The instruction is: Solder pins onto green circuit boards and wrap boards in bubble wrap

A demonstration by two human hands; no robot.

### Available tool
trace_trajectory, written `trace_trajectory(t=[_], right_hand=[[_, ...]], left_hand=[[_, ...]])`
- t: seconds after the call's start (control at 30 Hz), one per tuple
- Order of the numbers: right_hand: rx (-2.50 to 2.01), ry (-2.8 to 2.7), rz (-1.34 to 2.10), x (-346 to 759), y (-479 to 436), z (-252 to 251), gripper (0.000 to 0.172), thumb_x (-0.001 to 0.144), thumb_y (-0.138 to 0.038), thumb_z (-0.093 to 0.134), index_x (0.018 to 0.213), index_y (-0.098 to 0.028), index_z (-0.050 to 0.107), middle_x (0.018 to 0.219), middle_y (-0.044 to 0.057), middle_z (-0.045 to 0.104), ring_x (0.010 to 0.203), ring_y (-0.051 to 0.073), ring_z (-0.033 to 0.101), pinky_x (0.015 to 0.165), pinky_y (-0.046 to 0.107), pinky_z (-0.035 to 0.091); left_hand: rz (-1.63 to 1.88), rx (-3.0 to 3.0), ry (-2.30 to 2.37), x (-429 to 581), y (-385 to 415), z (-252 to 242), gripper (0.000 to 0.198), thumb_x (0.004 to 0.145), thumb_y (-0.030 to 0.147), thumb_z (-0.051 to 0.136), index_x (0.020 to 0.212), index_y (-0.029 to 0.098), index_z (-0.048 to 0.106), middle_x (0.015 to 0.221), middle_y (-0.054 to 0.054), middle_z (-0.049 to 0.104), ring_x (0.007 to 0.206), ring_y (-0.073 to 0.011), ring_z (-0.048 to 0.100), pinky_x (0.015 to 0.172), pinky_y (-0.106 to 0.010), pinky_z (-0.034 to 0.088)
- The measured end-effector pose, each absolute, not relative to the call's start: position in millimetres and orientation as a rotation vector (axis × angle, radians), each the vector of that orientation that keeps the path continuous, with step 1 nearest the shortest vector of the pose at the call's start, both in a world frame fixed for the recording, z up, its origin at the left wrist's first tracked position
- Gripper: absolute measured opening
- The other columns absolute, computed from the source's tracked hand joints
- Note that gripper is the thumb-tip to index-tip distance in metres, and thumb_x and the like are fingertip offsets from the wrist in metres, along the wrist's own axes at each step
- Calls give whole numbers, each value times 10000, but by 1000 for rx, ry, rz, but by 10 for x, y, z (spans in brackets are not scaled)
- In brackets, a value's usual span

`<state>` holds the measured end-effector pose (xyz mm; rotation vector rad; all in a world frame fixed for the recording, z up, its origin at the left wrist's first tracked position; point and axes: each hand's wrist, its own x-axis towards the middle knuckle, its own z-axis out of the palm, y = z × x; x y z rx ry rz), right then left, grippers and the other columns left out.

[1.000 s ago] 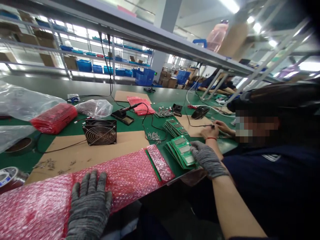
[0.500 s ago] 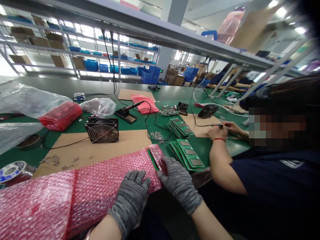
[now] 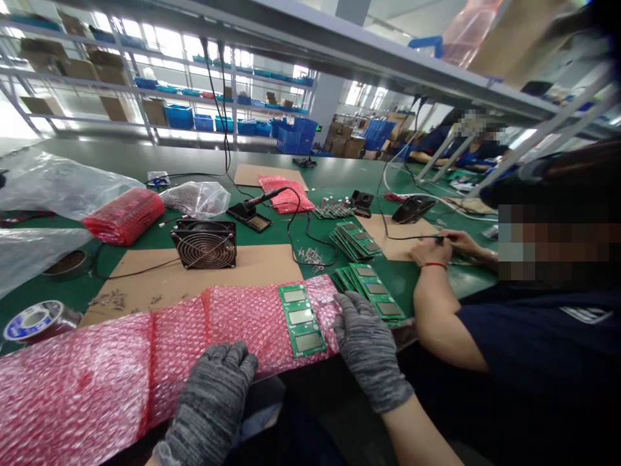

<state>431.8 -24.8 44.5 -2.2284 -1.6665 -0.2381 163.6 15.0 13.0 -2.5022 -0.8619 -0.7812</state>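
A strip of pink bubble wrap [image 3: 184, 327] runs along the front edge of the table from the left. On its right part lies a green circuit board [image 3: 295, 334] with three grey display windows, fully uncovered. My left hand [image 3: 211, 395], in a grey knitted glove, is closed over the wrap's front edge, left of the board; its thumb is hidden. My right hand [image 3: 371, 353], gloved alike, has its bent fingers on the right end of the wrap, beside the board. Close behind that hand is a fanned stack of similar circuit boards [image 3: 383, 291].
A fan [image 3: 206, 244] stands on cardboard [image 3: 140, 268], with a soldering iron [image 3: 262, 199] in its stand behind. A solder spool [image 3: 36, 321] is at the left. To the right, a co-worker's hands [image 3: 431, 249] work at the table. A shelf beam [image 3: 272, 39] crosses overhead.
The wrap's right end has been turned back off the circuit board, baring it. My left hand has slid left, and a second crease shows in the wrap. My right hand has moved slightly right.
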Motion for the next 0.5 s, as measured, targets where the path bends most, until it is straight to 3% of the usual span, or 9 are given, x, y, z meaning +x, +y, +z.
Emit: trace_trajectory(t=[0.1,0.17,0.3,0.5], right_hand=[[-2177,-1736,-400,4128,-303,312,410,942,-310,472,1263,-94,608,1250,177,639,1181,294,581,1044,447,466],[-2165,-1817,-393,4005,-316,200,517,910,-394,545,1316,-73,572,1310,197,605,1215,321,557,1057,466,448],[-2256,-1849,-279,3830,-248,100,533,852,-378,600,1276,-55,599,1245,217,641,1120,333,607,995,463,474],[-2275,-1763,-131,3858,-83,231,383,809,-201,566,1151,-57,660,999,190,722,893,265,683,839,370,528]], left_hand=[[-826,-2496,-864,1708,99,61,419,825,55,377,874,236,752,916,-61,768,810,-223,711,753,-389,591],[-831,-2512,-909,1736,79,-35,379,839,105,403,901,235,754,943,-78,762,848,-245,703,793,-417,583],[-705,-2608,-1030,1713,92,-249,308,823,139,477,948,227,744,995,-101,748,905,-269,689,865,-459,562],[-625,-2636,-963,1571,195,-343,394,798,50,454,1007,226,736,1023,-75,750,913,-229,700,854,-377,577]])
